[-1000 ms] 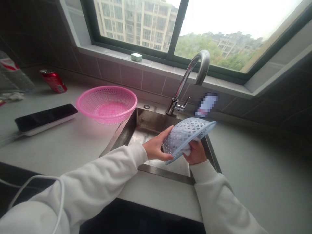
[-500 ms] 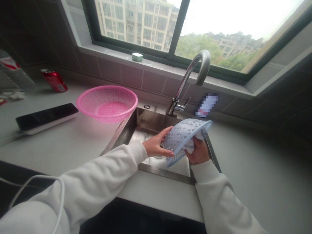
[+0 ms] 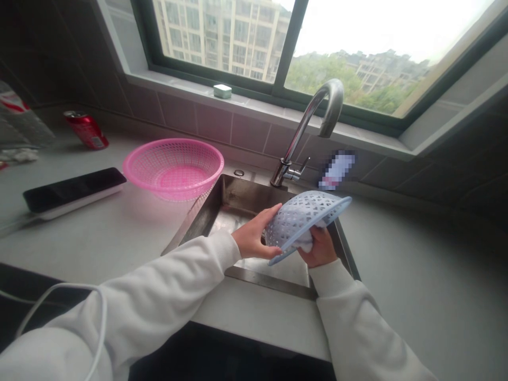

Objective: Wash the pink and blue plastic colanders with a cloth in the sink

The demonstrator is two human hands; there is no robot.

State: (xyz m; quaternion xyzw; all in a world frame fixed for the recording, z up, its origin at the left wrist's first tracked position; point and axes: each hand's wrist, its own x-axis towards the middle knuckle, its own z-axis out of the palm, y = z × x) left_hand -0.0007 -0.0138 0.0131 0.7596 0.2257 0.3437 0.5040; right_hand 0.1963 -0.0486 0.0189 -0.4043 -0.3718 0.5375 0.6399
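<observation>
Over the sink point(image 3: 262, 281) I hold a light blue plastic basket point(image 3: 304, 217) with a pattern of holes, tilted on its side. My left hand point(image 3: 257, 233) grips its left side, the thumb near the lower rim. Inside the basket, my right hand point(image 3: 319, 247) has a white cloth point(image 3: 305, 241) bunched in its fingers, pressed against the inner wall. The basket hides part of the cloth and the right fingertips.
Behind the sink rises a chrome faucet point(image 3: 288, 145). To its left stands a pink basket point(image 3: 151, 182), with a dark-screened phone-like device point(image 3: 75, 189), red can point(image 3: 86, 129) and plastic bottle point(image 3: 24, 116) farther left. A small box point(image 3: 222, 91) sits on the windowsill.
The blue basket has tipped a little, its right rim shifting right and its lower rim rising slightly. My right hand and the cloth have moved slightly left beneath it.
</observation>
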